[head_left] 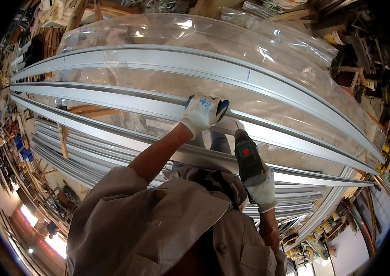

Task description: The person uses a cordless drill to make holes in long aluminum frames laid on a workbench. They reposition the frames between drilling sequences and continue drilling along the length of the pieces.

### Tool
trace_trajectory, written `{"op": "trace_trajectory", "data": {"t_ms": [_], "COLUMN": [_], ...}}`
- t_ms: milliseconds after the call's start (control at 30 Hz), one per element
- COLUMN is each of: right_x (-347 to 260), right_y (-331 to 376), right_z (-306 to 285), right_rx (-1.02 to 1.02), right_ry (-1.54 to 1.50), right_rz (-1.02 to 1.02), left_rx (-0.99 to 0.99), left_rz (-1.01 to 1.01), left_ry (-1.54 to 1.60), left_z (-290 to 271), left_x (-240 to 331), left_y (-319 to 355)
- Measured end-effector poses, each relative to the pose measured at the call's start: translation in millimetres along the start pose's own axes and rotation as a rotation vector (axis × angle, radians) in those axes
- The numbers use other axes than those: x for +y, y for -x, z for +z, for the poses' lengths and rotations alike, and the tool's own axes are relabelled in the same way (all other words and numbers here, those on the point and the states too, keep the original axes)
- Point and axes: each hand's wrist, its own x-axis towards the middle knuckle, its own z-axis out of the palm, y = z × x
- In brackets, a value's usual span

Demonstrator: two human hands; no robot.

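Head view. Left hand (203, 112): white work glove, fingers curled down over an aluminium rail (158, 106), pressing it flat. Right hand (262, 191): white glove, closed round the grip of a dark green drill (248, 158); drill tip meets the same rail just right of the left hand. Further rails (112, 60) lie parallel beyond, over clear plastic sheet (181, 32). Stacked rails (66, 152) lie below, left. Grey work shirt (158, 225) in foreground.

Matt silvery metal rails (158, 108), glossy clear plastic sheeting (167, 34), white cloth gloves (202, 112)
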Motion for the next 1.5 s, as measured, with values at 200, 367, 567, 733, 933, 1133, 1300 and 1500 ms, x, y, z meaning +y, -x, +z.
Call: {"op": "trace_trajectory", "data": {"t_ms": [200,367,567,733,933,1133,1300,1500], "right_x": [-1,7,32,-2,22,-23,0,-30], "right_y": [-2,-5,-10,-30,-22,-32,-27,-32], "right_z": [-2,-8,-25,-43,-33,-32,-37,-24], "right_rx": [-0.029,-0.11,-0.181,-0.298,-0.182,-0.211,-0.17,-0.204], "right_ry": [0.031,0.052,0.354,0.21,0.413,0.343,0.449,0.197], "right_rz": [0.004,0.09,-0.16,0.268,-0.002,0.129,0.004,0.223], "left_rx": [-0.004,-0.054,0.05,0.034,-0.036,0.038,-0.081,-0.09], "left_rz": [-0.008,-0.049,0.077,0.097,0.138,0.178,0.145,0.149], "left_ry": [0.006,0.032,-0.073,-0.058,-0.049,-0.144,-0.107,-0.099], "left_z": [-5,-5,7,15,14,15,12,6], "left_x": [1,0,-3,-5,-6,-4,1,0], "left_y": [0,-3,-3,0,-2,3,-4,-2]}}
